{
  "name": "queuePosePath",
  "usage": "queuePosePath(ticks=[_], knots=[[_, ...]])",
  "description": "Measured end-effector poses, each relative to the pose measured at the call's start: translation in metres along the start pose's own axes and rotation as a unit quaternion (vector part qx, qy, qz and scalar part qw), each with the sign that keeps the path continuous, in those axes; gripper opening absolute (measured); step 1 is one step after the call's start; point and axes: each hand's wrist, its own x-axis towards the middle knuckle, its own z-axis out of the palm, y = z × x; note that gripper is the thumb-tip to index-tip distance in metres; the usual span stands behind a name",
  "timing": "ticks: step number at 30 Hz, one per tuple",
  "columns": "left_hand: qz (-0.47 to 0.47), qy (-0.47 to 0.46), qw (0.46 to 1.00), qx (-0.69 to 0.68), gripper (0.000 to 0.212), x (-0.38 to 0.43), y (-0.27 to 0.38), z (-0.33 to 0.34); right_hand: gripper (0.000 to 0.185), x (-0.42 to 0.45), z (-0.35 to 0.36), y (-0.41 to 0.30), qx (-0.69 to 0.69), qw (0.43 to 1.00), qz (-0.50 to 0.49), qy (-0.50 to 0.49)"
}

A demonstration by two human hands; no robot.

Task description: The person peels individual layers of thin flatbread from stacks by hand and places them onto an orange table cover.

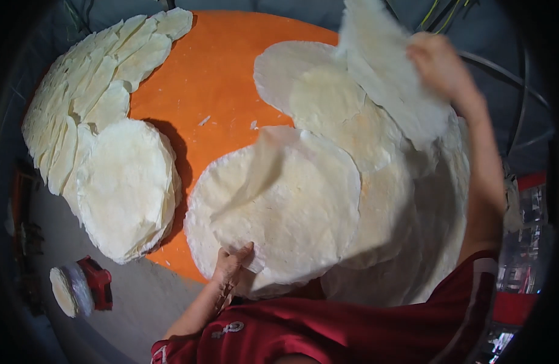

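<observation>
Large, thin, pale round sheets, like rice paper or flatbread, lie on an orange table point(215, 68). At the near edge, my left hand point(236, 264) pinches the rim of a translucent sheet point(247, 186), whose raised fold lies over a round stack point(307, 218). My right hand point(432, 61), blurred and raised at the upper right, grips the edge of a lifted sheet point(388, 77). Beneath that sheet, overlapping sheets point(352, 118) spread across the table's right side. How many layers each hand holds, I cannot tell.
A thick round stack point(124, 186) stands left of centre. Many overlapping sheets point(88, 77) cover the table's far left. On the floor at lower left, a red plastic stool point(97, 282) is beside a plastic-wrapped round stack point(70, 291). Small flakes point(204, 120) dot the orange surface.
</observation>
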Motion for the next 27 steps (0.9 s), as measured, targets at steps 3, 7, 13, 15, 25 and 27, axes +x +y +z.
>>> queuePosePath(ticks=[3, 7, 13, 15, 25, 27], knots=[[0.006, -0.061, 0.994, -0.091, 0.029, -0.027, 0.011, -0.005, 0.011, -0.033, 0.057, -0.153, -0.152, 0.988, -0.039, 0.002], [-0.045, -0.107, 0.984, -0.132, 0.061, -0.002, 0.012, -0.026, 0.029, -0.116, 0.130, -0.291, 0.052, 0.983, -0.109, -0.140], [0.023, -0.133, 0.988, -0.080, 0.066, -0.012, 0.021, -0.017, 0.044, -0.149, 0.139, -0.351, 0.187, 0.976, 0.037, -0.102], [0.098, -0.074, 0.992, -0.041, 0.047, -0.008, 0.015, -0.011, 0.046, -0.160, 0.152, -0.381, 0.225, 0.963, 0.078, -0.129], [0.205, -0.027, 0.947, 0.247, 0.055, 0.010, 0.036, -0.091, 0.028, -0.201, 0.144, -0.378, 0.102, 0.990, 0.078, 0.053], [0.352, 0.091, 0.707, 0.607, 0.076, -0.002, 0.039, -0.090, 0.025, -0.212, 0.170, -0.396, 0.052, 0.996, 0.062, 0.031]])
